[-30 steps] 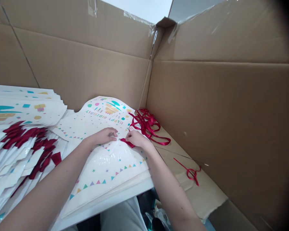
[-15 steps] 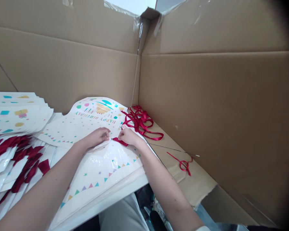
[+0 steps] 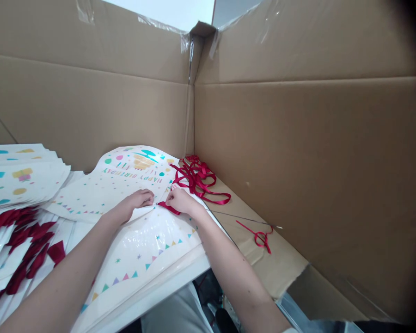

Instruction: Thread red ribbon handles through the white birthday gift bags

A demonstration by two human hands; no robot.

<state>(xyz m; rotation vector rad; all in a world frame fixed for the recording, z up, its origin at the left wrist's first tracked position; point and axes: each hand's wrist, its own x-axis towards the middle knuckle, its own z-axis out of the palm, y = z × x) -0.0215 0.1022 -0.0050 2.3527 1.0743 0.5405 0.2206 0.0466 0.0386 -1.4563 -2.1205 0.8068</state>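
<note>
A glossy white sheet (image 3: 138, 259) with colored pennants and stars lies before me; an upside-down "HAPPY BIRTHDAY" and a cake are printed on the sheet part (image 3: 125, 178) behind it. My left hand (image 3: 138, 202) is closed, its fingertips pinching the raised edge of the printed sheet. Just to the right, my right hand (image 3: 180, 201) pinches a short red ribbon (image 3: 169, 208). One end of that ribbon lies by a small dark ring or hole (image 3: 157, 203) in the sheet, between my hands. Whether the ribbon passes through it is too small to tell.
Cardboard walls (image 3: 280, 138) enclose the back and right. At left are stacked printed sheets (image 3: 27, 180) with red ribbon ends (image 3: 31, 236). Loose red ribbon (image 3: 201, 180) lies in the corner; a thin rod (image 3: 242, 216) and knotted ribbon piece (image 3: 262, 238) rest on cardboard at right.
The whole view has shifted slightly, so things appear a little further left and lower. My hands keep their places on the sheet and ribbon.
</note>
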